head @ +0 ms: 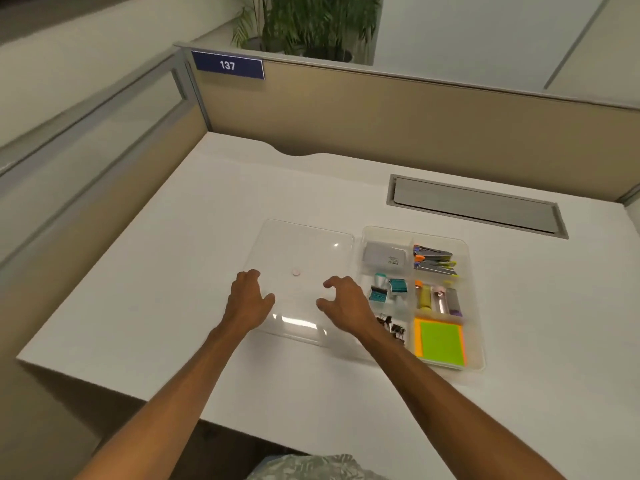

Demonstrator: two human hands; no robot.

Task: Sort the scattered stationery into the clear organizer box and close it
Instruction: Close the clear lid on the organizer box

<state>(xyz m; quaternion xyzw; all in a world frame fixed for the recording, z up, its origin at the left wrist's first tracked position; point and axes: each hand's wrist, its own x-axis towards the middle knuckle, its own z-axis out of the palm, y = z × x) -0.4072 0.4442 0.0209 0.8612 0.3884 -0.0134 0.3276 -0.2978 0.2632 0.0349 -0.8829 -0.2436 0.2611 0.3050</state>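
Your left hand (247, 296) and right hand (346, 303) hang over the flat clear plastic lid (304, 244), fingers loosely curled. It lies low on the white table (173, 271), just beside the clear compartmented organizer box (475, 306). Left of the lid you have open table out to the edge. Behind the lid and box, a broad open strip runs back to the beige fabric partition (381, 116), which closes the far side. A glazed partition (86, 150) closes the left. The grey cable hatch (474, 206) is set into the table behind the box. On your right, the box's raised walls and filled compartments block a low sweep.
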